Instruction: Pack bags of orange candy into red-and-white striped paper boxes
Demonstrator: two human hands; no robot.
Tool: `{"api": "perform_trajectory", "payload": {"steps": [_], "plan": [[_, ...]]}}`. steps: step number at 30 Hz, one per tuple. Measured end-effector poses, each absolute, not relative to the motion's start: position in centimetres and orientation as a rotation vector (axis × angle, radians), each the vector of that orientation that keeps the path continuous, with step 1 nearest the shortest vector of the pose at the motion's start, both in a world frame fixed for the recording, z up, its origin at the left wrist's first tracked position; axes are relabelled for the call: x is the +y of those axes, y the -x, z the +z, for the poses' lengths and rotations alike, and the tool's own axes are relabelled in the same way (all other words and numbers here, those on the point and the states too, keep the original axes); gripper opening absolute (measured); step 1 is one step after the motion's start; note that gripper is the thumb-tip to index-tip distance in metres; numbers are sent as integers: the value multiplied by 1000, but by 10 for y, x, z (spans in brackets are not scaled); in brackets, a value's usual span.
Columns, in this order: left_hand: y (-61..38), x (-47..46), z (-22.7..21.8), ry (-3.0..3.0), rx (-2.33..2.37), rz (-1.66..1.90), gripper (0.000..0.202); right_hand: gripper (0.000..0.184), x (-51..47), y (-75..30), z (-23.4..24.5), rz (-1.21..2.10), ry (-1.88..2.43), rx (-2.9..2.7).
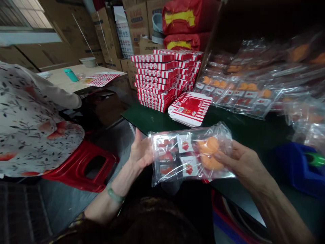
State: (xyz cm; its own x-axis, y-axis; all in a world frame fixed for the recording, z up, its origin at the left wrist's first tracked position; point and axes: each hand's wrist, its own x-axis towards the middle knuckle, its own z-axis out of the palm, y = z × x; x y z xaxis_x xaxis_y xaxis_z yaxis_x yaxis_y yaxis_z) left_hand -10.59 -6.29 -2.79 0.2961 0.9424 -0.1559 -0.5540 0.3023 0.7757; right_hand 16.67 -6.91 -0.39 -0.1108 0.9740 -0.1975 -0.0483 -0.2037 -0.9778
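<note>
A clear plastic pack (175, 166) is held level in front of me, over the table's near edge. Inside it are orange round pieces at the right, white cards with red print in the middle and small red items in trays at the left. My right hand (238, 159) grips the pack's right end, thumb on top. At the other end, my left hand (142, 152) touches the edge with its palm, thumb raised and apart; its fingertips are partly hidden behind the plastic. Beyond the pack lies a pile of flat red-and-white striped cartons (190, 107).
Stacked striped boxes (157, 81) stand at the back of the green table (142, 118). More clear packs (241, 91) are heaped at right, above a blue bin (297, 166). At left, a person in a floral top (38, 118) is by a red stool (83, 166).
</note>
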Motion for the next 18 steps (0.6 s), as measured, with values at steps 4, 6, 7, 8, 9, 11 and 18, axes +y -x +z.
{"api": "perform_trajectory", "payload": {"steps": [4,6,7,8,9,11,18], "plan": [[96,-71,-29,-854,994,1265,58,48,-71,-161,-12,1325,1324,-1188],[89,-69,-27,-891,1060,1317,54,47,-71,-156,-13,1223,1388,-1215],[86,-67,-26,-899,1062,1320,52,45,-71,-154,-13,1175,1425,-1229],[84,-65,-25,-906,1057,1311,50,44,-71,-154,-13,1135,1456,-1245],[83,-64,-24,-908,1046,1291,50,44,-71,-155,-13,1112,1480,-1260],[80,-64,-24,-907,1003,1228,50,46,-73,-163,-13,1140,1484,-1278],[33,-59,-24,-1040,827,926,59,41,-124,-261,-23,1380,1527,-1198]]}}
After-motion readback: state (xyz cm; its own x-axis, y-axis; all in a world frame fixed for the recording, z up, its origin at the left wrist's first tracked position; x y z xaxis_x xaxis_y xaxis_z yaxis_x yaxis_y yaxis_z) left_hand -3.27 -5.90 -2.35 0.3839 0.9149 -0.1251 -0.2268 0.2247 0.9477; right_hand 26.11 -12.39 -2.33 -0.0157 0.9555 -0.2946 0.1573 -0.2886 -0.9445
